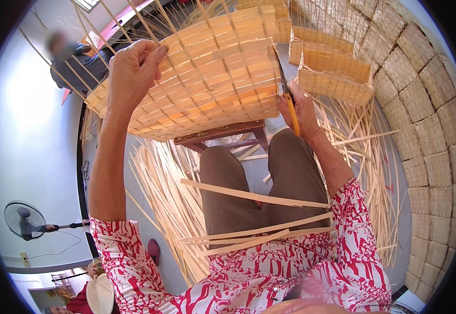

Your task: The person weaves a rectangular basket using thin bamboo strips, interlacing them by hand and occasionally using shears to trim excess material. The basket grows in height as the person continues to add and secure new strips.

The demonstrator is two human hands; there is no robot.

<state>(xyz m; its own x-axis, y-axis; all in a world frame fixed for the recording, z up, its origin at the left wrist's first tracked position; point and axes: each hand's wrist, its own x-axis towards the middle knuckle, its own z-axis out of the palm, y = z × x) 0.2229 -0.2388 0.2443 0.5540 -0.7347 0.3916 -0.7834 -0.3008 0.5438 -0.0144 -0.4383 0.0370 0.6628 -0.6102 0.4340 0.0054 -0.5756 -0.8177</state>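
Woven basket (212, 78) sat on a low stool (222, 134), l. hand's (136, 68) fingers pinched shut on its upper edge, r. hand's (302, 112) wrapped tight round a yellow-handled cutter (292, 112) at its rt. end. Blade v. near weave: a slip could've nicked it; weak l. grip, basket might've tipped. Loose strips (374, 199) littered grey floor (167, 275); stacked woven pieces (429, 157) rt., fan (24, 221) l.

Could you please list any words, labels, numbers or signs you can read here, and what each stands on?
No text can be read in this picture.
Woven basket and yellow-handled tool: no lettering that I can make out.
Red-and-white shirt: pattern only.
Fan: any marking is too small to read.
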